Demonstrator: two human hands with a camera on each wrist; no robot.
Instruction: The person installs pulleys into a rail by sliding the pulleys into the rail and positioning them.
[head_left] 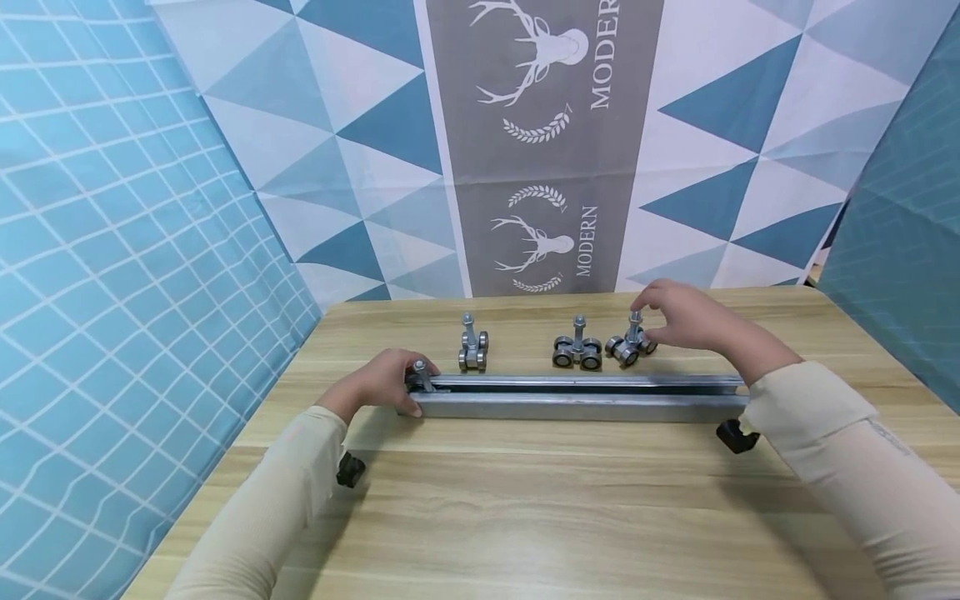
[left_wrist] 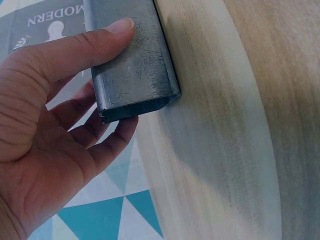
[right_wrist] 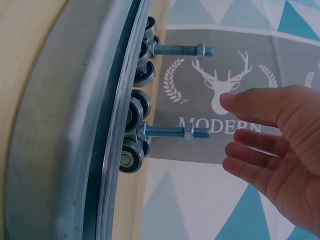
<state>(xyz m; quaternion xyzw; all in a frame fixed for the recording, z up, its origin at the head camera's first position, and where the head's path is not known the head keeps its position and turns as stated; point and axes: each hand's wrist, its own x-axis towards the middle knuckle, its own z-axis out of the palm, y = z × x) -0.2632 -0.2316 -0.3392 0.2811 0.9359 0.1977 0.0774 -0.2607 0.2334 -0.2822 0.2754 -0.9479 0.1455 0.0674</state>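
A silvery metal channel track (head_left: 570, 408) lies across the wooden table with its slot facing up. My left hand (head_left: 386, 383) grips the track's left end, thumb on the near side and fingers round the far side. Beside those fingers the bolt of a trolley roller (head_left: 422, 372) sticks up from the slot; its wheels are hidden. My right hand (head_left: 686, 318) hovers by the bolt of the rightmost roller (head_left: 628, 343), fingers slightly bent. In the right wrist view, a gap separates that hand (right_wrist: 277, 145) from the roller bolt (right_wrist: 172, 132).
Behind the track stand two more trolley rollers, one in the middle (head_left: 577, 343) and one farther left (head_left: 472, 343). Black pieces lie near the left forearm (head_left: 350, 470) and beneath the right sleeve (head_left: 737, 436). A patterned cloth (head_left: 390, 167) hangs behind the table.
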